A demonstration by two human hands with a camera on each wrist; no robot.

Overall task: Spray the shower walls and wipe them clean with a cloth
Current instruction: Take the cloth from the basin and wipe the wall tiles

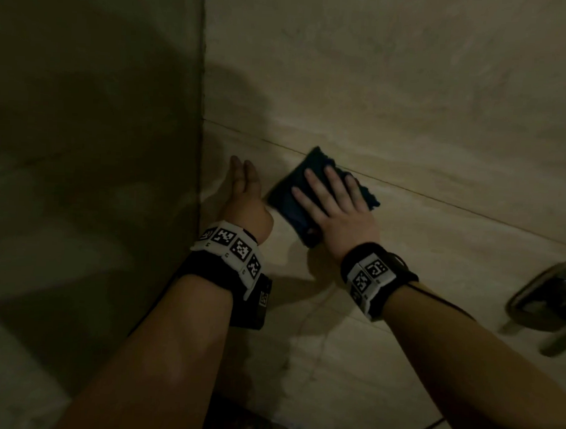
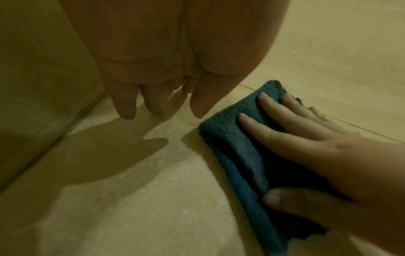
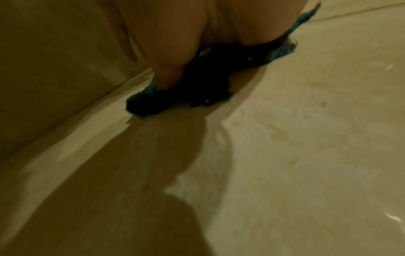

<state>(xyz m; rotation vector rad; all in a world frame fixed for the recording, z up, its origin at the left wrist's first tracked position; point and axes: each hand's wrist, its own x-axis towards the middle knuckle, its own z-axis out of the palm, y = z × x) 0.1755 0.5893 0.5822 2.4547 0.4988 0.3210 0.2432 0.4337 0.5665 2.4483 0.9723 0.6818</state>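
1. The right hand [image 1: 337, 210] lies flat on a folded dark blue cloth [image 1: 295, 195], fingers straight and spread, palm pressing the cloth against the beige shower wall [image 1: 410, 90].
2. In the left wrist view the right hand [image 2: 317, 155] shows its fingers [image 2: 258, 124] stretched over the cloth [image 2: 232, 149], with the thumb laid along the cloth's lower edge; nothing is curled round the fabric.
3. The cloth sits just below a horizontal tile joint [image 1: 438, 198], its upper corner reaching that line, and it lies near the corner where the wall meets a darker side wall [image 1: 93, 141].
4. The left hand [image 1: 247, 193] holds nothing; its fingers are straight and close together, tips toward the wall just beside the cloth's left edge. Whether the fingertips touch the tile cannot be told.
5. From the left wrist, the left hand [image 2: 166, 69] hangs with fingers extended and loosely parted above its own shadow on the tile.
6. The right wrist view is blurred: the right hand [image 3: 175, 43] covers most of the cloth [image 3: 280, 50], whose frayed blue edge shows beside the palm.
7. Both wrists wear black bands with black-and-white square markers [image 1: 238, 248].
8. A metal fitting [image 1: 550, 300] is mounted on the wall at the right edge, well apart from the cloth.
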